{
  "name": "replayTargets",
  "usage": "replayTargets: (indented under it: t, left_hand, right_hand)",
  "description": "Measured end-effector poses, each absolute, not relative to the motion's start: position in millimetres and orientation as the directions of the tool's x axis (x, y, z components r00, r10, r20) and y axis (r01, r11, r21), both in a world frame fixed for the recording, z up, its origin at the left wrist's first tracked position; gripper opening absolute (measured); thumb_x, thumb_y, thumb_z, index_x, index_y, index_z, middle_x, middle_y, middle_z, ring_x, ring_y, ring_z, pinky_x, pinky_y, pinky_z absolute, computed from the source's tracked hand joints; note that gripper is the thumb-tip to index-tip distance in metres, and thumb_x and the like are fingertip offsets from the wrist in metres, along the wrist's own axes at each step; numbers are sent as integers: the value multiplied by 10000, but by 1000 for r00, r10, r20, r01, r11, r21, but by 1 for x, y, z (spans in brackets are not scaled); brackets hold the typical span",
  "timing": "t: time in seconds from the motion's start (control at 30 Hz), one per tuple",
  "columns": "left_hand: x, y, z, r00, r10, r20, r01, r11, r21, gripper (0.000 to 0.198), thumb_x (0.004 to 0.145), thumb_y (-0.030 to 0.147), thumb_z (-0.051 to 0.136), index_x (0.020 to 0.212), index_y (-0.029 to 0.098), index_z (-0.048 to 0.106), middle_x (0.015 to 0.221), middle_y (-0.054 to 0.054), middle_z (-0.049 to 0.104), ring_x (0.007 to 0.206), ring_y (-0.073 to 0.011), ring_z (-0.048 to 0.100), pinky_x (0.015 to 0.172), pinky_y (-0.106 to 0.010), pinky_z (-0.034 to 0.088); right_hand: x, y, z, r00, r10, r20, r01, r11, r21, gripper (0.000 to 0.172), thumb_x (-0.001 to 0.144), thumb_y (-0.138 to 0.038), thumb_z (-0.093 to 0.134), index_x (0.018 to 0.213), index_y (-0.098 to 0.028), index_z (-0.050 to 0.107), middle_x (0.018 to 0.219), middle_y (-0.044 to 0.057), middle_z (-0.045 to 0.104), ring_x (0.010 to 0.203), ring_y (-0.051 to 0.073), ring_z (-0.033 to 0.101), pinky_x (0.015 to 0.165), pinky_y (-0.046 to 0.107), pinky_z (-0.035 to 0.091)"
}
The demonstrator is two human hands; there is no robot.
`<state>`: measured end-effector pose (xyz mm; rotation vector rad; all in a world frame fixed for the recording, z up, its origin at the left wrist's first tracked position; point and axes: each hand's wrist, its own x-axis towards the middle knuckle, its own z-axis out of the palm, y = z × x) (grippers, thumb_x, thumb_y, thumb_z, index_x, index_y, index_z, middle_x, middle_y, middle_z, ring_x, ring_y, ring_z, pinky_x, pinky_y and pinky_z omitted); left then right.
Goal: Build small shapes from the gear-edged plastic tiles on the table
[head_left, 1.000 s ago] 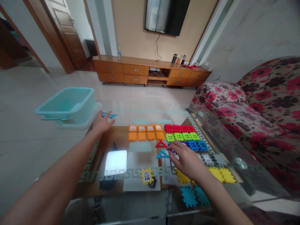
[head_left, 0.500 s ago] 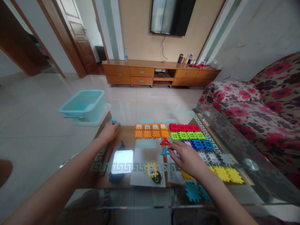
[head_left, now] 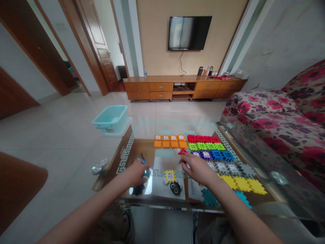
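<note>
My left hand [head_left: 137,172] is curled on a small blue toy piece [head_left: 142,160] above the near left of the glass table [head_left: 127,152]. My right hand [head_left: 196,167] lies palm down, fingers together, its fingertips touching a red triangle piece [head_left: 182,151]; whether it grips the piece is not clear. Beside it lie rows of interlocking plastic tiles: orange [head_left: 169,141], red [head_left: 203,138], green [head_left: 205,146], purple and blue [head_left: 215,155], grey [head_left: 228,167], yellow [head_left: 243,184] and teal [head_left: 210,197]. A single yellow window tile [head_left: 170,176] lies between my hands.
A light blue plastic bin [head_left: 111,118] sits at the table's far left corner. A flowered sofa [head_left: 276,122] runs along the right. A wooden TV cabinet [head_left: 182,87] and a wall TV [head_left: 189,33] stand at the far wall. Tiled floor lies to the left.
My left hand has drawn back from the table's far left corner to the near left with the blue piece. The camera has tilted up and pulled back. My right hand has barely moved.
</note>
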<state>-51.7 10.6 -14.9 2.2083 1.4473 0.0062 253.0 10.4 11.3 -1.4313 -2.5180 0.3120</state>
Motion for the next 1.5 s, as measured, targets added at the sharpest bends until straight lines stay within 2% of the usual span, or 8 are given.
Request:
replayTargets:
  t: [0.13, 0.3, 0.5, 0.7, 1.23, 1.33, 1.4, 1.5]
  left_hand:
    - [-33, -15, -9, 355, 860, -368, 911, -230, 342, 643, 562, 419, 839, 1142, 212, 653, 1231, -174, 536, 1194, -414, 477, 997, -511, 404]
    - [-23, -28, -17, 306, 887, -347, 921, -182, 345, 659, 557, 412, 862, 1130, 189, 624, 1320, -186, 463, 1299, -420, 379, 1063, -500, 350]
    - [-20, -23, -25, 416, 854, -313, 884, -298, 360, 466, 638, 183, 805, 1061, 218, 612, 1266, -128, 502, 1221, -353, 459, 1003, -462, 404]
    - [-23, -16, -33, 535, 816, -219, 810, -421, 409, 392, 722, 168, 714, 1092, 228, 597, 1273, -104, 497, 1222, -323, 457, 1013, -435, 405]
    - [-30, -11, -18, 533, 822, -198, 768, -372, 522, 415, 644, 72, 614, 1026, 225, 553, 1296, -75, 481, 1196, -255, 477, 1028, -365, 393]
    - [-30, -9, -9, 514, 845, -149, 729, -339, 594, 344, 647, 114, 632, 970, 213, 568, 1172, -69, 539, 1092, -244, 525, 963, -359, 430]
    - [-28, -8, -3, 451, 882, -137, 664, -228, 712, 299, 661, 174, 668, 944, 209, 578, 1059, -61, 582, 990, -235, 563, 907, -368, 461]
    - [-19, -8, 1, 331, 918, -218, 289, 122, 949, 264, 719, 245, 686, 959, 199, 587, 982, -63, 629, 914, -216, 613, 870, -381, 499]
  right_hand:
    - [235, -2, 15, -555, 832, 27, 797, 541, -270, 187, 944, -192, 492, 890, -179, 670, 905, 73, 664, 861, 209, 632, 742, 298, 448]
    - [226, -7, 15, -569, 822, -16, 797, 547, -254, 192, 959, -223, 489, 917, -184, 672, 921, 78, 670, 860, 215, 635, 727, 297, 424]
    - [227, -7, 10, -573, 819, -29, 796, 547, -260, 188, 962, -229, 486, 934, -185, 666, 933, 80, 672, 883, 226, 636, 727, 301, 416]
    - [226, -11, 2, -585, 811, -19, 788, 563, -249, 190, 958, -219, 480, 888, -186, 654, 903, 74, 664, 850, 221, 633, 715, 302, 417]
    - [223, -13, 3, -590, 806, -41, 792, 568, -225, 218, 966, -226, 469, 855, -183, 652, 889, 75, 664, 841, 221, 644, 712, 302, 430]
    - [223, -14, 3, -585, 810, -37, 791, 560, -247, 208, 962, -223, 471, 872, -184, 655, 897, 79, 662, 857, 230, 643, 743, 319, 452]
    - [222, -15, 3, -575, 818, -2, 782, 549, -296, 171, 948, -213, 491, 957, -187, 660, 952, 86, 662, 907, 240, 637, 796, 343, 470]
    - [217, -18, 4, -535, 837, 113, 728, 525, -441, 264, 926, -195, 526, 1178, -198, 603, 1111, 104, 634, 1038, 249, 607, 897, 382, 476]
